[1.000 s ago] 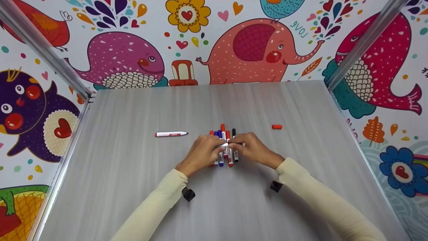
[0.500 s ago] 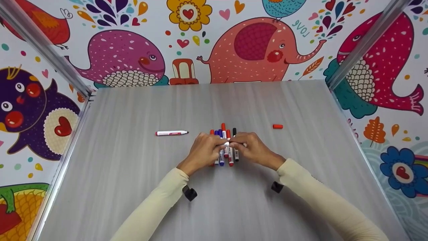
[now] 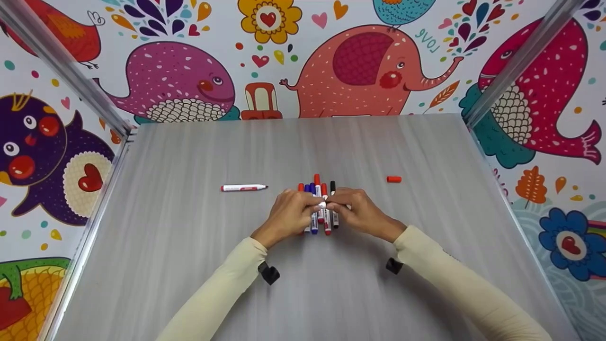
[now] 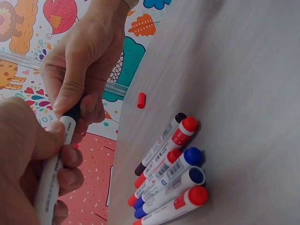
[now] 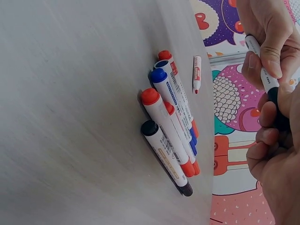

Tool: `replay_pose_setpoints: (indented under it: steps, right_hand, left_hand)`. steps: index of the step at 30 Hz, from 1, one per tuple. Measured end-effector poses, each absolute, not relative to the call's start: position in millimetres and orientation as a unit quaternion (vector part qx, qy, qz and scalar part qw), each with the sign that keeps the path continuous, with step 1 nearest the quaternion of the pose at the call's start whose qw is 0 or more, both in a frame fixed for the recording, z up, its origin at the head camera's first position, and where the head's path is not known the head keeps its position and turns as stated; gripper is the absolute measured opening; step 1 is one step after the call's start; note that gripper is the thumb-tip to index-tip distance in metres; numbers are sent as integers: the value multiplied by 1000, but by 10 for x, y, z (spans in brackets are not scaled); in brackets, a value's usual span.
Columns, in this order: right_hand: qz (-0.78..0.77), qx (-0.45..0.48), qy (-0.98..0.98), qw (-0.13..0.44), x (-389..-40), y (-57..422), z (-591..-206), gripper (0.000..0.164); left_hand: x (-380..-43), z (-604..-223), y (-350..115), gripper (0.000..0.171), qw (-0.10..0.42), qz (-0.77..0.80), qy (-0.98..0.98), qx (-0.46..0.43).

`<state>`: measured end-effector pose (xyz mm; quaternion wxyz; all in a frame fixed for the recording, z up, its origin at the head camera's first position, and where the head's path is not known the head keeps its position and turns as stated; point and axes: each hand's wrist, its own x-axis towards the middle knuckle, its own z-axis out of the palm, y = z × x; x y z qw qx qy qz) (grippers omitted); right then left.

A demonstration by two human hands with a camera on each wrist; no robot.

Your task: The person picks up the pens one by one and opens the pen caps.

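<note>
Above a row of markers (image 4: pixel 165 180), both hands meet on one black-capped marker with a white barrel (image 4: pixel 48 185). The left hand (image 3: pixel 291 211) grips the barrel, fingers curled under it and thumb along it. From the other side, the right hand (image 3: pixel 362 213) pinches the black cap (image 5: pixel 279 117) between thumb and fingers. The cap sits against the end of the barrel. Beneath lie several red and blue markers side by side, with a black marker (image 5: pixel 167 158) at the right end of the row. The hands partly cover this row in the head view.
An uncapped red marker (image 3: pixel 244 188) lies left of the row, its tip pointing right. A loose red cap (image 3: pixel 394 179) lies to the right, farther back. The grey table (image 3: pixel 189 151) meets printed walls and metal posts (image 3: pixel 523 61) at its far corners.
Both hands stay over the row and keep hold of the black-capped marker, their grips nearly unchanged. The whole head view shifts very slightly.
</note>
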<state>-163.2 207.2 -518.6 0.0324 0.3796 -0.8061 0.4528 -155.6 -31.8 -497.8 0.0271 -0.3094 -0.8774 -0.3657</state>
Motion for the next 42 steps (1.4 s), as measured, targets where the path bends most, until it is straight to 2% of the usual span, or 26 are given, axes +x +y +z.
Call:
replay_pose_setpoints:
  steps: [9, 25, 31, 39, 42]
  right_hand:
    - [448, 392, -803, 26, -1622, 2096, -5182, 17]
    - [431, 441, -784, 74, -1617, 2172, -5240, 20]
    - [484, 388, -775, 118, -1723, 2401, -5198, 27]
    - [485, 320, -805, 114, -1752, 2557, -5280, 33]
    - [492, 298, -810, 113, -1753, 2597, -5310, 32]
  left_hand:
    - [-1564, -4973, -327, 22, -24, -395, -871, -291]
    - [-1602, -4978, -392, 25, -148, -478, -831, -242]
    - [-1609, -4954, -555, 28, -133, -520, -817, -212]
    - [-1627, -4970, -677, 36, -108, -460, -858, -202]
    - [-1636, -5001, -701, 33, -78, -438, -873, -200]
